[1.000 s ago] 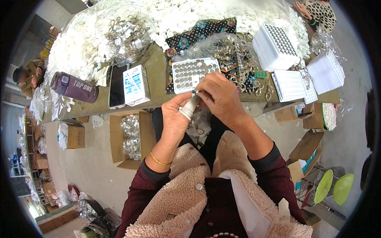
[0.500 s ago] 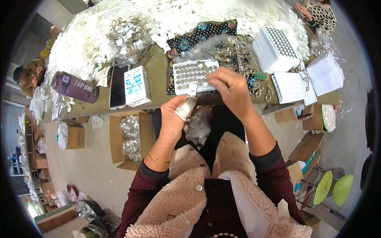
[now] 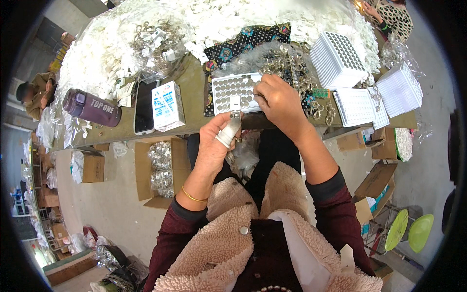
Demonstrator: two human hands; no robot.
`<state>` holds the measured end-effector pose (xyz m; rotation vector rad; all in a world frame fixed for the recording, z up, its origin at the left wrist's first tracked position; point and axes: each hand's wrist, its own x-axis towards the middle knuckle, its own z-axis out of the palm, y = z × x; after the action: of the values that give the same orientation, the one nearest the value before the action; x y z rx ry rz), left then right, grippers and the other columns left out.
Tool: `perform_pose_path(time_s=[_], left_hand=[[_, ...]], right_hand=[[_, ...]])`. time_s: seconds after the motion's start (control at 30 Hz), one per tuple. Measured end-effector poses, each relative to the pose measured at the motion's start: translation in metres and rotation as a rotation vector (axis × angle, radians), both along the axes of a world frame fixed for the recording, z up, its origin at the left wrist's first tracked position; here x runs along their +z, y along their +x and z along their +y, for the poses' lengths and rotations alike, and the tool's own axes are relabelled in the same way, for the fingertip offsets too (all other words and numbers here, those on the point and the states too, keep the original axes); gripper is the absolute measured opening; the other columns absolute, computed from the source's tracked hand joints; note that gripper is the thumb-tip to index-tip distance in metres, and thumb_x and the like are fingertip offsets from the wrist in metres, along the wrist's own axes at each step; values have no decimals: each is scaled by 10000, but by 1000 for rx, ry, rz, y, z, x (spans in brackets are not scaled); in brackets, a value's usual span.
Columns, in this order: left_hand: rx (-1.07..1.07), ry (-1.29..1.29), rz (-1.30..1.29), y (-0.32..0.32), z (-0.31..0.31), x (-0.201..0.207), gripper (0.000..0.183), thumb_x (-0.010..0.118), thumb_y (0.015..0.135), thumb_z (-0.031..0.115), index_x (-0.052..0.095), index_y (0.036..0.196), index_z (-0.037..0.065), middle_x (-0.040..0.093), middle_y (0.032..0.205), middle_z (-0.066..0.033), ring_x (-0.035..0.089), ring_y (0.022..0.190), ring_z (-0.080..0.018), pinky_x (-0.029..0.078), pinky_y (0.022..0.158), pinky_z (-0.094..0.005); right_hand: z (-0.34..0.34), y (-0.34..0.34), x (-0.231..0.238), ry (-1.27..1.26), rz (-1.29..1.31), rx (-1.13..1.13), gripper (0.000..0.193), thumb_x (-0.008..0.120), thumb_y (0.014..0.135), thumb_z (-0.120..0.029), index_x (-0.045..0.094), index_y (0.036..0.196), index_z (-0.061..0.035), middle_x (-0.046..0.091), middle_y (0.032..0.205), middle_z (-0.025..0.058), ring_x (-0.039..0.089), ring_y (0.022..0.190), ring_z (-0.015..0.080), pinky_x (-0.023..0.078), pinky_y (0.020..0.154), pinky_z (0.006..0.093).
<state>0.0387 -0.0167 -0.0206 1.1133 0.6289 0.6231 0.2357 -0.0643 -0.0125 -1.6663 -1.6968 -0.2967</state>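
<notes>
The site was a workshop that handled small parts in bulk. Ahead of the right grip (image 3: 275, 100), loose white pieces (image 3: 224, 19) were heaped across the worktop (image 3: 193, 97). Just beyond the left grip (image 3: 224, 131), a tray (image 3: 214, 95) carried rows of round metal discs (image 3: 233, 91). To the right of the right grip stood a stack of white trays (image 3: 331, 68). Lower left of the left grip, an open carton (image 3: 142, 170) contained further parts (image 3: 160, 165). Other people, one far left (image 3: 43, 95) and one far right (image 3: 395, 22) of the grips, were present.

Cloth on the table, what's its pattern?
The cloth is black with pale dots and colourful round motifs, clearest in the head view.
</notes>
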Motion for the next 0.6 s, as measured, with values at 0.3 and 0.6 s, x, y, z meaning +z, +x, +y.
perform_pose_path(time_s=[0.3, 0.6], left_hand=[[5, 31, 4, 2, -3, -1, 257, 632, 977, 187, 643, 1164, 11, 620, 790, 5, 455, 569, -11, 321, 480, -158], [28, 118, 34, 6, -9, 2, 279, 701, 927, 203, 661, 1131, 16, 635, 772, 24, 491, 598, -4, 362, 512, -158]], right_hand=[[-14, -18, 11, 17, 460, 308, 207, 687, 737, 35, 536, 865, -26, 551, 816, 126, 575, 787, 324, 467, 682, 395], [-17, -33, 11, 72, 332, 225, 134, 664, 787, -34, 551, 854, -58, 527, 792, 97, 557, 768, 319, 447, 643, 412]])
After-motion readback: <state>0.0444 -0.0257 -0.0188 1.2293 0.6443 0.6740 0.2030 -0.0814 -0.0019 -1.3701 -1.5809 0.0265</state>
